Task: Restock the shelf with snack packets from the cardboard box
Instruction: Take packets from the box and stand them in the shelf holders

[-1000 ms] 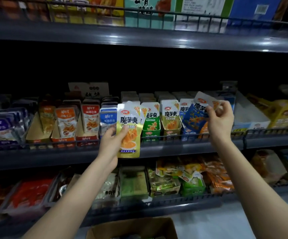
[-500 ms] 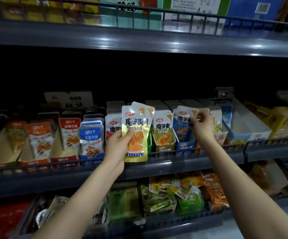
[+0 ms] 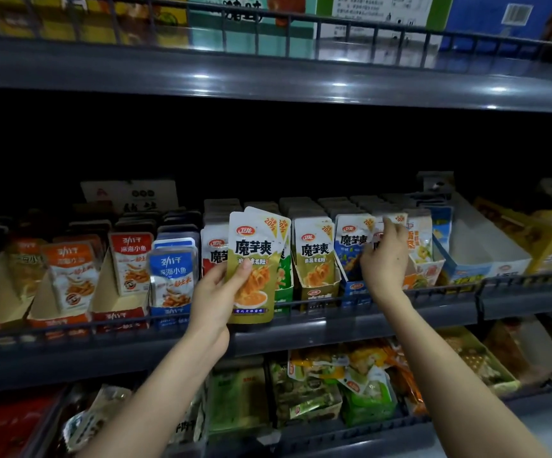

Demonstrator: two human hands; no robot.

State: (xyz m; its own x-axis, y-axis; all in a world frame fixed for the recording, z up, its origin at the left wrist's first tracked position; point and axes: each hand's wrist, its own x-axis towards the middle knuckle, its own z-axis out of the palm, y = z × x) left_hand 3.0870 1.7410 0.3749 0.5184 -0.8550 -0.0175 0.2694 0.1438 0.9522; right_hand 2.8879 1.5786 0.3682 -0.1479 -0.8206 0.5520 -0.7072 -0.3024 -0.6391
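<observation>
We grip yellow packets (image 3: 254,266) in the left hand (image 3: 215,302); the right hand (image 3: 385,259) pinches a blue packet (image 3: 350,249). We should seat it upright, label forward.

The rear one of the gold packets (image 3: 254,269) is covered by the front one, with only its top corner seen, and their lower left edge is masked by the left hand (image 3: 216,292) gripping them. Part of the blue packets (image 3: 350,249) is hidden behind the right hand (image 3: 383,262); whether anything is pinched by its fingers (image 3: 388,226) cannot be told. The cartons (image 3: 251,14) on the upper shelf (image 3: 268,77) are cut off by the top edge. The rows further back are lost in darkness, and the bottom-shelf bags (image 3: 317,388) are blurred beyond reading.
</observation>
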